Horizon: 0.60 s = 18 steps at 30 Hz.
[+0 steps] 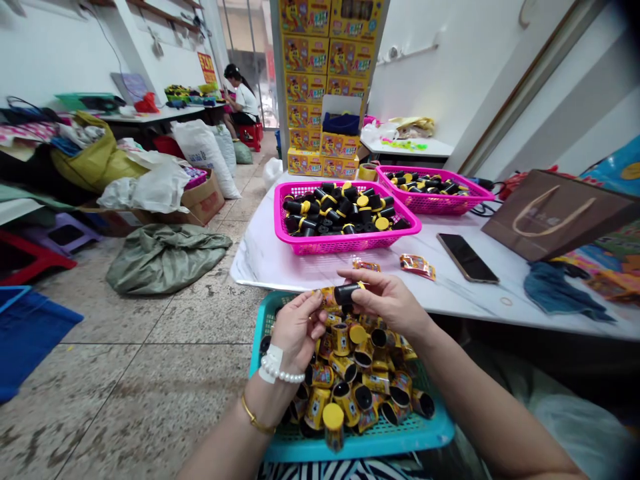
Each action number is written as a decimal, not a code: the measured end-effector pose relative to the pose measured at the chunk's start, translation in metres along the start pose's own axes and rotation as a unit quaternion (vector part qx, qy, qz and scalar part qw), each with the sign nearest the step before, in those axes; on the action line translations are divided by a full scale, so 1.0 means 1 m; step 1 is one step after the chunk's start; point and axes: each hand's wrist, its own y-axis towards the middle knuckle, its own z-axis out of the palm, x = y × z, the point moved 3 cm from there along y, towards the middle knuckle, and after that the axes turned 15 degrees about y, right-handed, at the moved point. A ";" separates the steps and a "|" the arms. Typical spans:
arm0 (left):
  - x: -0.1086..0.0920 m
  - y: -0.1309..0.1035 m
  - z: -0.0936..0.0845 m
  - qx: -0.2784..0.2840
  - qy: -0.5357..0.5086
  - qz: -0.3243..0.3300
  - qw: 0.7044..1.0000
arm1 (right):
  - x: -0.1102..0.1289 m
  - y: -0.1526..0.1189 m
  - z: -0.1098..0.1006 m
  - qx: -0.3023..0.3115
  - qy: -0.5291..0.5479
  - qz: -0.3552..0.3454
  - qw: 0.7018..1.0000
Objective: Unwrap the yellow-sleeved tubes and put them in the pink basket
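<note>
Above a teal basket, my right hand grips a small black cup with a yellow end, lying sideways in its fingers. My left hand pinches a yellow printed label against or right beside that cup; whether it is stuck on cannot be told. Several cups wrapped in yellow labels fill the teal basket. On the white table, a pink basket holds plain black cups with yellow ends. Two small stacks of labels lie in front of it.
A second pink basket of black cups stands behind. To the right are a phone, a brown paper bag and blue cloth. Yellow boxes are stacked behind. Sacks lie left; a person sits far back.
</note>
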 end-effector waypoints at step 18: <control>0.002 -0.006 -0.001 0.017 0.071 0.031 0.997 | 0.002 -0.005 0.005 -0.073 -0.218 -0.186 0.955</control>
